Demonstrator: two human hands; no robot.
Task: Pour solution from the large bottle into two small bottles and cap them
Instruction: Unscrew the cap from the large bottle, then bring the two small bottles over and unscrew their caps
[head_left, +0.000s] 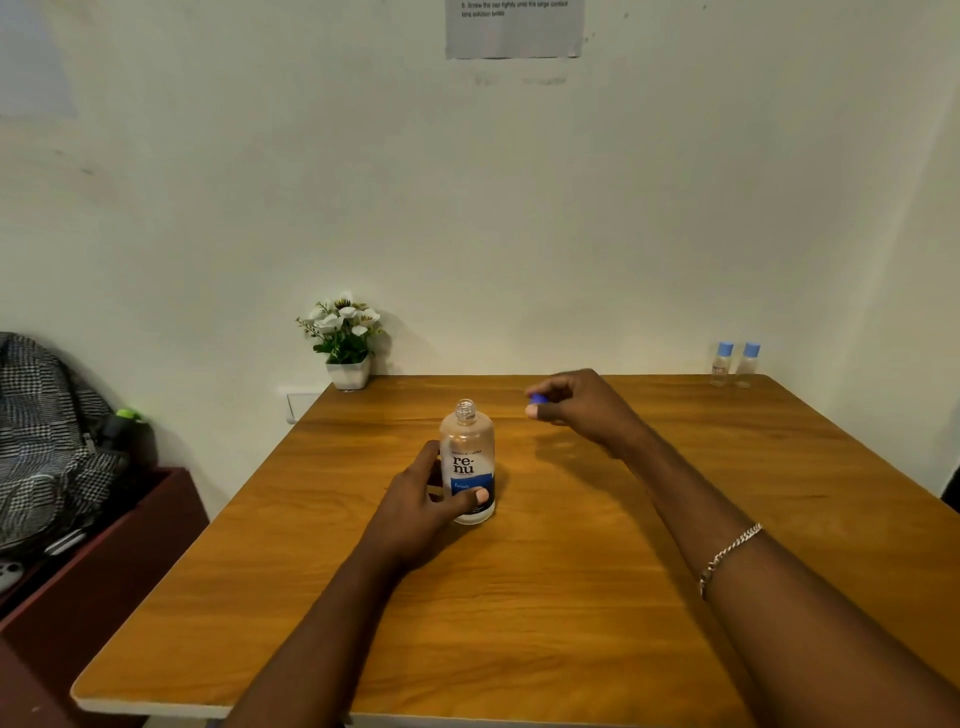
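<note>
Two small bottles with light blue caps are seen upright at the far right corner of the counter (519, 623), the left small bottle (721, 365) just beside the right small bottle (748, 364). The large bottle (467, 460) is stood upright near the middle of the counter, its neck uncapped. It is gripped low on its body by the left hand (418, 493), the thumb laid across the blue label. A dark blue cap (538, 399) is pinched between thumb and curled fingers of the right hand (576, 405), held to the right of the bottle's neck. A bracelet (727, 556) is worn on the right forearm. A potted plant (345, 338) is set at the far left corner.
</note>
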